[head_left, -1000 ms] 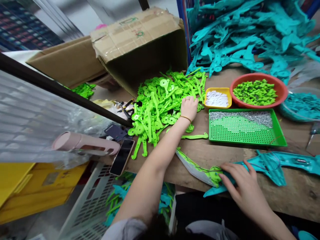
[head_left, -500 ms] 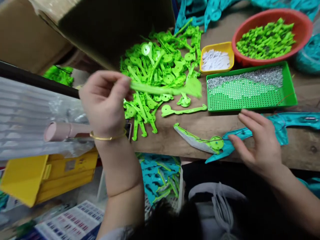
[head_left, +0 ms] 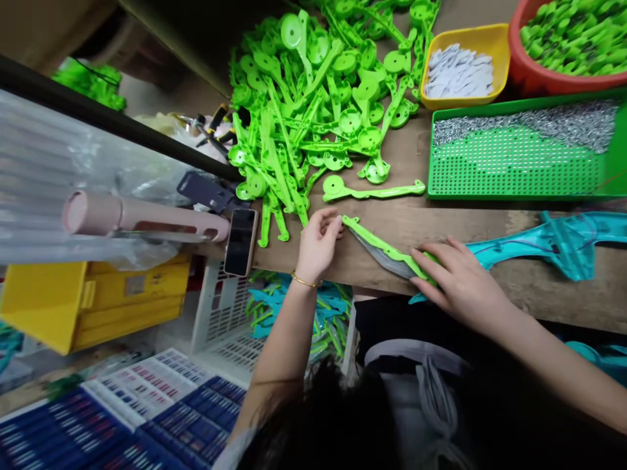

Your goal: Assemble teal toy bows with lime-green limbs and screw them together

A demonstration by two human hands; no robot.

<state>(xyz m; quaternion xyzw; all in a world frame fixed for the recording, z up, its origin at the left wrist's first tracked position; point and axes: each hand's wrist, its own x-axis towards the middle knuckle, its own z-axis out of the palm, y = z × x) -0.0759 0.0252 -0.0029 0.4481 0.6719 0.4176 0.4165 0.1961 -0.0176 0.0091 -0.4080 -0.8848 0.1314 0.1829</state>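
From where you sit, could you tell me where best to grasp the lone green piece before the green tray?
Likely from above, pinching the lone green piece across its slim shaft: it lies flat on the wooden table, the shaft clear of the pile.

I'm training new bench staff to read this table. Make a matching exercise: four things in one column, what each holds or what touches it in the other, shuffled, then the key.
1. yellow tub
2. green tray
3. red bowl
4. green blade piece

A. small green parts
B. right hand rests on it
C. white pieces
D. silver pieces

Pairs: 1-C, 2-D, 3-A, 4-B
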